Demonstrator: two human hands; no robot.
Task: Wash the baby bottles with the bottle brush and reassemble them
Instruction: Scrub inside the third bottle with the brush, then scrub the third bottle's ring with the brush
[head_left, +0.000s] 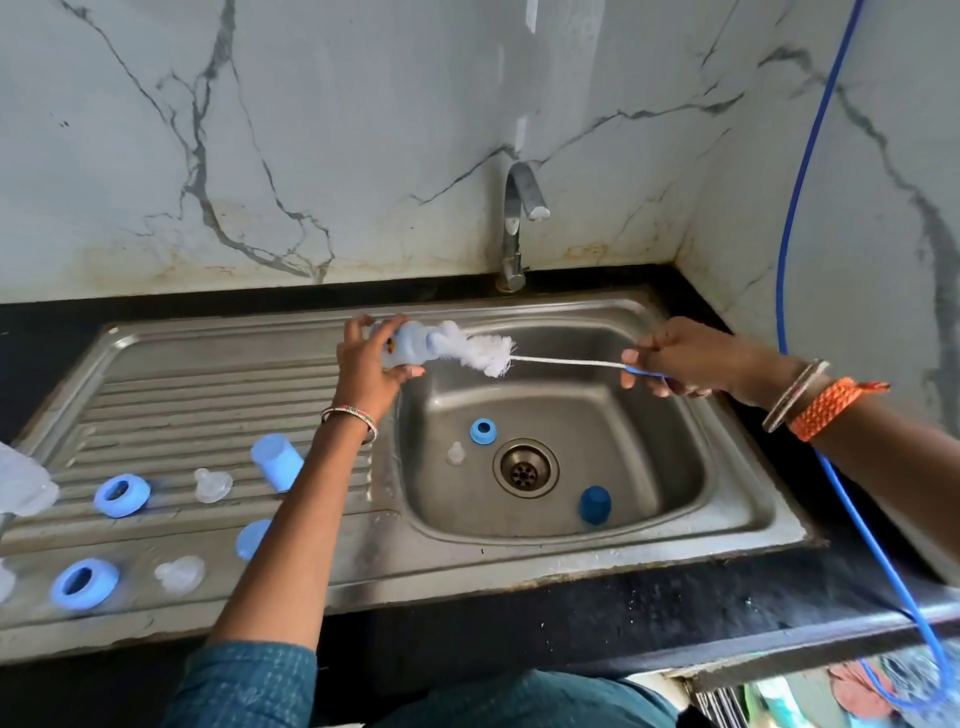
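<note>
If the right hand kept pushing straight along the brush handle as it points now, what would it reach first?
Most likely the baby bottle gripped by the left hand: the right hand aims the bottle brush leftward at its mouth, bristles mostly outside. Depth is hard to judge.

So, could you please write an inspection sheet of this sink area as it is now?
Surface: steel sink with ribbed drainboard, set in a black counter.
Job's things: baby bottle held sideways above the basin edge, bottle brush at its mouth. In basin: ring, nipple, dark blue cap. On drainboard: two rings, two nipples, two light blue caps.
Clutter: nothing seen.
Grippers: left hand grips the bottle; right hand grips the brush handle.
Cables: blue hose along the right wall.
Surroundings: marble-pattern wall, tap not running.
</note>
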